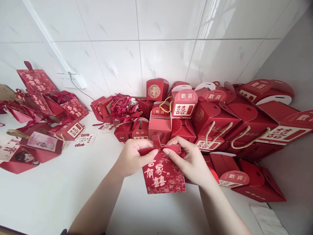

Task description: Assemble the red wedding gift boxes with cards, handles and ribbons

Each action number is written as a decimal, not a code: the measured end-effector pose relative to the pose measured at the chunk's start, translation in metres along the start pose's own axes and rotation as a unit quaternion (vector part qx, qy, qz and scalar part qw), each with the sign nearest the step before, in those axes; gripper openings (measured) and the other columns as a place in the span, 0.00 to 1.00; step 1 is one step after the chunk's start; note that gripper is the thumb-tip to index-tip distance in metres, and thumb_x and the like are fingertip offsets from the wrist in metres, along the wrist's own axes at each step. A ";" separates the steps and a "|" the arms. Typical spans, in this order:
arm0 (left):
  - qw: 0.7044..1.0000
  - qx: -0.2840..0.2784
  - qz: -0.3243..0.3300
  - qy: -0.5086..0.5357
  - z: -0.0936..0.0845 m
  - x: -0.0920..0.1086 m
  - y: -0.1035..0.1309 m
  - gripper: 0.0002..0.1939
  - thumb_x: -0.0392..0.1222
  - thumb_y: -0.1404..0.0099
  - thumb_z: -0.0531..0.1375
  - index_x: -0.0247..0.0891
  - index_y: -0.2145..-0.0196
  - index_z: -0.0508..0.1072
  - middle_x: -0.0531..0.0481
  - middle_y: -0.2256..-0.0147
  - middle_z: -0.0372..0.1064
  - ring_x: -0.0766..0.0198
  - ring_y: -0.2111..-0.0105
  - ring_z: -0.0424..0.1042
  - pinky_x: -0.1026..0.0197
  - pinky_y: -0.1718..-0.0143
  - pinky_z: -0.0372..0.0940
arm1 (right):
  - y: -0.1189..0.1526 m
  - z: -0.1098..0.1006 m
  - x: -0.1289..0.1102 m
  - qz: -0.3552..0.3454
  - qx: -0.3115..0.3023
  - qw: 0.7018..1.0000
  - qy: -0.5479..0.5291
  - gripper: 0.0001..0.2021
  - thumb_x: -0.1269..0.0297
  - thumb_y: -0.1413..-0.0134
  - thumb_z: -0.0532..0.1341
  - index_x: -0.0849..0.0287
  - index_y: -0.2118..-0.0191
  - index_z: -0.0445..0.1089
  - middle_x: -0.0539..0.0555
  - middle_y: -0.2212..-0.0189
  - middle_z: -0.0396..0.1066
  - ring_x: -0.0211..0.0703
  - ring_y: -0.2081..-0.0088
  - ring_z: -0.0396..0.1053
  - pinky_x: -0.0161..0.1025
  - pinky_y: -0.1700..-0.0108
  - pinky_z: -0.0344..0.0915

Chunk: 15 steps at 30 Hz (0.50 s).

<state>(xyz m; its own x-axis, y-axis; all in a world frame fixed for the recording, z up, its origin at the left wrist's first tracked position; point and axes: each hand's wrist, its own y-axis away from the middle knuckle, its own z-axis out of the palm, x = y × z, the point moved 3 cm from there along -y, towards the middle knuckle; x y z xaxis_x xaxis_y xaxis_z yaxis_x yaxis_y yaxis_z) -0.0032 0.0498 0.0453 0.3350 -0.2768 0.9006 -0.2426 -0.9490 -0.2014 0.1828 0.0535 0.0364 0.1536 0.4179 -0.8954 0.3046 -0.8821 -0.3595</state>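
Box (pixel 165 178) of red card is held between the left hand (pixel 134 158) and right hand (pixel 192 160), over the surface (pixel 85 173) and in front of stacked boxes (pixel 215 117). Its top edge, running side to side, is pinched by both, neither clearly nearer, with a red ribbon (pixel 156 142) raised between the thumbs. Its front is printed with pale characters and flowers.

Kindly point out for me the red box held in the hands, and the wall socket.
Red box (pixel 174 178): head view, on its front panel.
Wall socket (pixel 79 81): head view, right part of its plate.
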 end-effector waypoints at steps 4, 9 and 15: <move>0.999 -0.026 0.008 -0.027 0.000 0.005 0.002 0.09 0.41 0.35 0.59 0.34 0.66 0.78 0.46 0.68 0.75 0.57 0.66 0.75 0.60 0.64 0.70 | -0.001 -0.001 0.000 -0.014 0.000 1.000 0.012 0.06 0.60 0.41 0.64 0.55 0.63 0.70 0.51 0.66 0.73 0.42 0.64 0.71 0.37 0.62 0.67; 0.993 0.004 0.052 -0.107 -0.004 0.017 0.014 0.09 0.39 0.36 0.61 0.39 0.57 0.74 0.51 0.69 0.77 0.61 0.71 0.75 0.65 0.69 0.68 | -0.001 0.003 -0.003 -0.024 0.004 1.000 -0.002 0.04 0.63 0.43 0.65 0.56 0.63 0.74 0.52 0.66 0.74 0.42 0.63 0.72 0.39 0.59 0.68; 0.992 0.002 0.046 -0.116 -0.002 0.030 0.020 0.13 0.38 0.36 0.60 0.39 0.53 0.69 0.53 0.69 0.78 0.64 0.73 0.74 0.64 0.65 0.69 | 0.001 0.011 -0.010 -0.092 0.033 0.993 -0.066 0.05 0.72 0.46 0.66 0.55 0.64 0.77 0.52 0.67 0.77 0.43 0.64 0.73 0.42 0.58 0.71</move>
<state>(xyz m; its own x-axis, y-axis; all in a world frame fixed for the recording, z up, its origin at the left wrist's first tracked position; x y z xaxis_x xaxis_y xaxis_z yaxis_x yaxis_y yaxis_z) 0.0001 0.0229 0.0691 0.5122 -0.3885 0.7659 -0.2789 -0.9187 -0.2795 0.1708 0.0457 0.0422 -0.0257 0.5448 -0.8382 0.2530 -0.8076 -0.5327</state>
